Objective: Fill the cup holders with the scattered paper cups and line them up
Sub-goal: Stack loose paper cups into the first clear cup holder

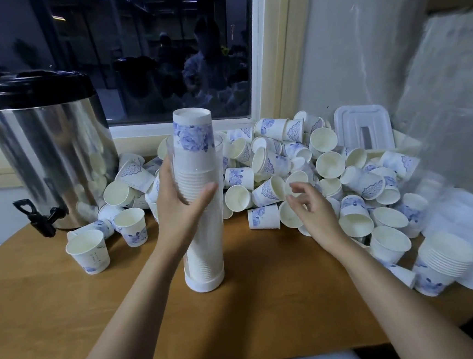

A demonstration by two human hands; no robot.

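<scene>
A tall clear cup holder [203, 256] stands upright on a white base at the table's middle, packed with upside-down paper cups; the top cup [193, 131] with blue flowers sticks out above its rim. My left hand [179, 204] is wrapped around the holder's middle. My right hand [312, 205] hovers to the right with fingers spread and nothing in it, just over the edge of a big heap of scattered white-and-blue paper cups [328, 165]. A few loose cups [89, 255] stand left of the holder.
A steel drinks urn [47, 158] with a black tap stands at the back left. A short stack of nested cups [441, 267] sits at the right table edge. A white plastic lid [363, 126] leans by the wall. The wooden table [269, 305] has a window behind it.
</scene>
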